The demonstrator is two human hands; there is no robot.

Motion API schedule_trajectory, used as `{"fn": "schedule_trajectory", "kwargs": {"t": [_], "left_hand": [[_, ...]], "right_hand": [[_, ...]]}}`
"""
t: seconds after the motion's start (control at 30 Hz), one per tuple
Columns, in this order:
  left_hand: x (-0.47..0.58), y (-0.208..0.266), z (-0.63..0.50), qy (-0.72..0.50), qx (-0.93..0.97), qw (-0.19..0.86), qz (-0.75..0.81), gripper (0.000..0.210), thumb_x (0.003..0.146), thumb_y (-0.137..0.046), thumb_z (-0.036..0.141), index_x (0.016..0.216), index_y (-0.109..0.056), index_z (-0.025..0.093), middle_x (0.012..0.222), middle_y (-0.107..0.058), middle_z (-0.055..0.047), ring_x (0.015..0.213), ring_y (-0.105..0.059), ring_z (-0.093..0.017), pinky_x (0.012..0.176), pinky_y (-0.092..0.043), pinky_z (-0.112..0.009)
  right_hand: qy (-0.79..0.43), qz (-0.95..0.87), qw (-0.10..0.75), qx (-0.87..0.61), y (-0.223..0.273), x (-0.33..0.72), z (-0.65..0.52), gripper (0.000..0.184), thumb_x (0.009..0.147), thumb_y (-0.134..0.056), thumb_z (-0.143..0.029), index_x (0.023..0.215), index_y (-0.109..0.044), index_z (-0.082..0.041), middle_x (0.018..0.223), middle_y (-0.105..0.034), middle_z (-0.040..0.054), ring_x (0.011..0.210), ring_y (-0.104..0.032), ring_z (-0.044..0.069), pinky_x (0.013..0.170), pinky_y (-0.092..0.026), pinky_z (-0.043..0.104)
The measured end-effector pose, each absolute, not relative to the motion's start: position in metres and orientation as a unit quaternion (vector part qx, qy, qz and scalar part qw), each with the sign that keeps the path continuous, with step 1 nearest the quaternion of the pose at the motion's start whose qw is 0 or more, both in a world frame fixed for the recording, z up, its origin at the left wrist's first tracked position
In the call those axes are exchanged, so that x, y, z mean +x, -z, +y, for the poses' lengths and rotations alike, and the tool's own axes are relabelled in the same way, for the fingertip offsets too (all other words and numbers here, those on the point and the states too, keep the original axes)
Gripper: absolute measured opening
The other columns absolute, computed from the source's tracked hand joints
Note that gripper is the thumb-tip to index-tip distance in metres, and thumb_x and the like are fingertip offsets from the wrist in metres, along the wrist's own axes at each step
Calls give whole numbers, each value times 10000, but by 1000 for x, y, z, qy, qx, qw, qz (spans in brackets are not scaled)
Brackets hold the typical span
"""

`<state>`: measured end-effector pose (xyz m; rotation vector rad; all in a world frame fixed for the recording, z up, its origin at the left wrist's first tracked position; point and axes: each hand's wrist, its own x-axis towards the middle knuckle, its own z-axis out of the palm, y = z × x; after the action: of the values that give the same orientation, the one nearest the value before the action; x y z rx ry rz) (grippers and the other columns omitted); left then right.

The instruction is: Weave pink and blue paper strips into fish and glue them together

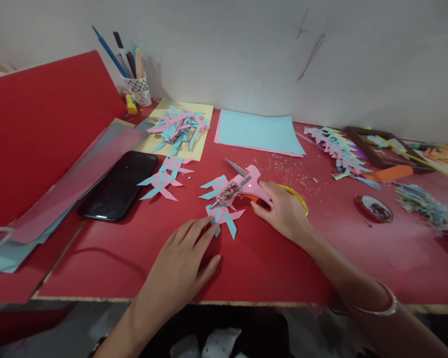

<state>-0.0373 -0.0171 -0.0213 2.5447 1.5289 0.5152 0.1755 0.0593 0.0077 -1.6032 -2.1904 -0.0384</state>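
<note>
gripping the glue gun [252, 183] in the right hand [284, 206], with fingers bent round the handle [268, 195] and the tip [213, 205] over the woven paper [223, 215], a little back from the middle of the surface's [269, 271] front edge. touching that paper with the left hand [184, 251], with its fingers open, with a phone [121, 184] nearer the left edge and a blue sheet [259, 133] by the back edge.

Right forearm: slim, rounded bangle [394, 302], pale with a dull golden sheen, well behind the hand [285, 209]. Left wrist: dark band [97, 346], mostly cut off by frame edge; material unclear. Both forearms bare; fingers slender, ungloved.
</note>
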Motion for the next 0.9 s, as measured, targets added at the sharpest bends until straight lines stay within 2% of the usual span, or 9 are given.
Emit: {"fn": "schedule_trajectory", "kwargs": {"t": [0.2, 0.5, 0.9], "left_hand": [[-38, 20, -16, -163, 849, 53, 499, 399, 825, -410, 308, 1195, -481, 178, 1196, -539, -90, 1050, -495, -240, 879, -445, -401], [-37, 19, -16, -171, 849, 56, 497, 397, 830, -403, 292, 1199, -479, 165, 1188, -542, -102, 1052, -494, -239, 881, -445, -400], [-38, 19, -17, -175, 850, 41, 495, 390, 829, -409, 293, 1192, -478, 171, 1169, -548, -89, 1035, -497, -229, 879, -441, -377]], "right_hand": [[9, -786, 205, -584, -7, 176, 59, 342, 717, -495, -329, 1006, -590, -172, 843, -662, 70, 718, -619, 208, 559, -470, 287], [18, -786, 233, -572, -5, 178, 58, 426, 712, -520, -410, 1036, -560, -137, 1028, -628, 132, 869, -615, 260, 658, -496, 344], [35, -803, 232, -547, -4, 178, 59, 370, 718, -516, -363, 1012, -563, -143, 910, -657, 97, 769, -624, 218, 568, -477, 294]]}}
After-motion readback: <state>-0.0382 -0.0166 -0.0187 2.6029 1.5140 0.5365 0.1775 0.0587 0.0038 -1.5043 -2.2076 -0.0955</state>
